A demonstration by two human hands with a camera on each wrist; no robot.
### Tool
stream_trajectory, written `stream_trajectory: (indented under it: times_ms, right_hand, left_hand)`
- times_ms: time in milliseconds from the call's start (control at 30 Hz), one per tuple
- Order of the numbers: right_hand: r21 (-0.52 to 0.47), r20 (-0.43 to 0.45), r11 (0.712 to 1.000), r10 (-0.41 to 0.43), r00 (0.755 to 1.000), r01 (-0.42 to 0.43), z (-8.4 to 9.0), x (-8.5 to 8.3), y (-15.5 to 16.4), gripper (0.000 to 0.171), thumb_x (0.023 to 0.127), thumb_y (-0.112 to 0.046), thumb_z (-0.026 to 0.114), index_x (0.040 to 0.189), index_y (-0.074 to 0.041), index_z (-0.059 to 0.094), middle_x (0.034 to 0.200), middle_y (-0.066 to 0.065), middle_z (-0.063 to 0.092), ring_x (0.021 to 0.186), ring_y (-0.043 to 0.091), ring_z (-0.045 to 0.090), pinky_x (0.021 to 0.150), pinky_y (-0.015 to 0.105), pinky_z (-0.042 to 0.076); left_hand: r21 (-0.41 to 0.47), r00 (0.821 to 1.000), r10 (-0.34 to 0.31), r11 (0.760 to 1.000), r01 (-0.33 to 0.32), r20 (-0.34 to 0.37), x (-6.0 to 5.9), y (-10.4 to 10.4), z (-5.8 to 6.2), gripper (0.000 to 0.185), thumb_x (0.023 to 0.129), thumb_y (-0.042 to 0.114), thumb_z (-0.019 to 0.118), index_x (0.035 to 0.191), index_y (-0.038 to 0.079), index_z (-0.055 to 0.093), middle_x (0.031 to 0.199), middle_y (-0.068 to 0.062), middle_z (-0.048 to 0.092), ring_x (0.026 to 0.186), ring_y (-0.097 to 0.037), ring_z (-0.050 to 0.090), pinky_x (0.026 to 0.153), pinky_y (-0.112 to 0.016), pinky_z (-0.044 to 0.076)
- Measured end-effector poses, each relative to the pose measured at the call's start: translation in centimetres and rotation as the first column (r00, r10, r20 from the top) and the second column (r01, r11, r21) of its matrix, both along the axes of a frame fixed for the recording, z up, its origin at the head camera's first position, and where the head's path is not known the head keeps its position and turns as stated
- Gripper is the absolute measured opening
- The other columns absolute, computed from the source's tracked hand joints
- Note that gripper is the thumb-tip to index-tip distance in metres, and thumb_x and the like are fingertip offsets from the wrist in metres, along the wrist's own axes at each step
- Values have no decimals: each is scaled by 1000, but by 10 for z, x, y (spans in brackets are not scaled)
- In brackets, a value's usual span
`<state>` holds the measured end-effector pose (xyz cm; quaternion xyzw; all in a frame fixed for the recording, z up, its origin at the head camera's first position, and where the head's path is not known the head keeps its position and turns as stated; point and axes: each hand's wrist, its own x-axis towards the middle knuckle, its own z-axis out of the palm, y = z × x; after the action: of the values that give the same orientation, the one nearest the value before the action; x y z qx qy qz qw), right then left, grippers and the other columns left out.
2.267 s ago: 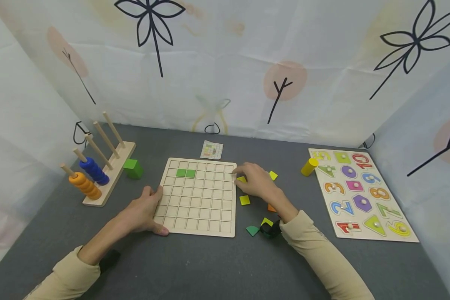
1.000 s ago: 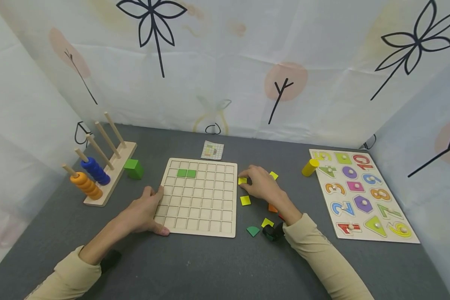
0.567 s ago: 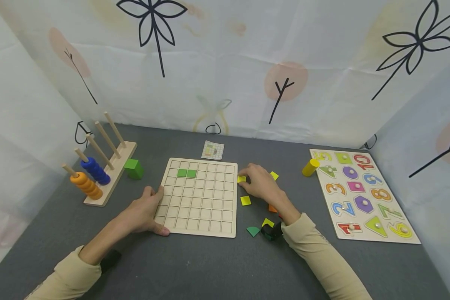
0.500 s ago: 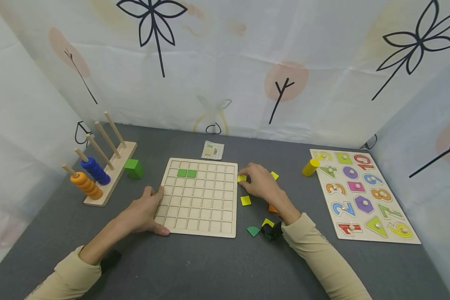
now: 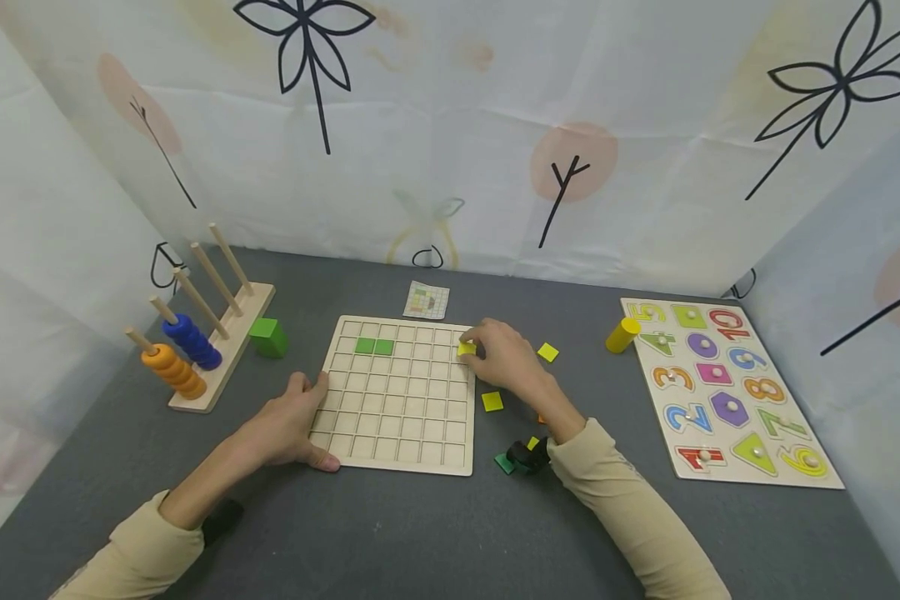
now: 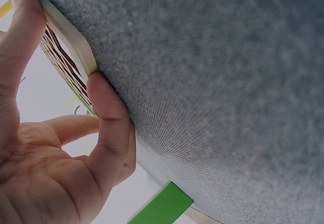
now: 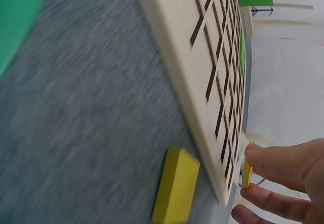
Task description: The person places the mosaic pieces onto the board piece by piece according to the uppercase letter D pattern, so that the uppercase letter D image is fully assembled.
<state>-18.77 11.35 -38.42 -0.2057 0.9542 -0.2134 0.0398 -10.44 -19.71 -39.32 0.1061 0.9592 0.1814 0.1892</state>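
Biggest thing here is the dark grey tabletop (image 5: 390, 533), with a colourful number puzzle (image 5: 735, 392) lying over on the right. Next down is the wooden grid board (image 5: 397, 404), flat in the middle, then a peg rack (image 5: 221, 346) with orange and blue rings. The left hand (image 5: 281, 427) has its fingers spread apart, touching the grid board's near-left edges. The right hand (image 5: 512, 360) has its fingers clamped on a yellow tile (image 5: 467, 348). There's a green block (image 5: 268, 338) just beside the rack. Tiniest are the tiles: two green tiles (image 5: 364, 345) side by side in the grid, and that yellow one held above the board's right edge.
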Motion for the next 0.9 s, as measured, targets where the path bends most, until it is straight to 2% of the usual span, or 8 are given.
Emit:
stream_trajectory:
  times_ms: [300, 400, 700, 900]
  right_hand:
    - [-12, 28, 1000, 4, 1000, -4, 1, -6, -32, 29, 94, -21, 75, 121, -10, 76, 117, 12, 70, 107, 27, 67, 81, 42, 57]
    - [-22, 24, 1000, 20, 1000, -19, 1, -8, -42, 29, 95, -20, 74, 122, -10, 76, 116, 12, 71, 106, 27, 67, 80, 42, 57]
    - [-51, 47, 996, 72, 996, -69, 1, -11, -68, 28, 95, -18, 74, 121, -7, 75, 121, 13, 73, 112, 27, 68, 88, 42, 57]
    - [-34, 46, 995, 95, 994, -94, -2, -15, -77, 29, 96, -17, 72, 123, -7, 74, 124, 12, 72, 112, 27, 69, 84, 39, 58]
  left_hand:
    - [7, 1000, -6, 1000, 6, -7, 0, -1, 0, 138, 55, 41, 100, 154, -17, 23, 126, -34, 42, 77, -26, 52, 65, -38, 49]
    - [3, 1000, -8, 1000, 8, -10, -1, -1, -1, 138, 55, 42, 100, 154, -17, 24, 126, -35, 43, 78, -26, 53, 66, -39, 50]
    - [-5, 1000, -7, 1000, 7, -16, 0, 0, 0, 137, 55, 42, 100, 154, -17, 24, 129, -36, 42, 80, -27, 55, 69, -42, 53]
    - [8, 1000, -10, 1000, 10, -17, 0, -1, 0, 138, 55, 42, 100, 154, -17, 23, 130, -37, 42, 81, -28, 56, 70, -43, 53]
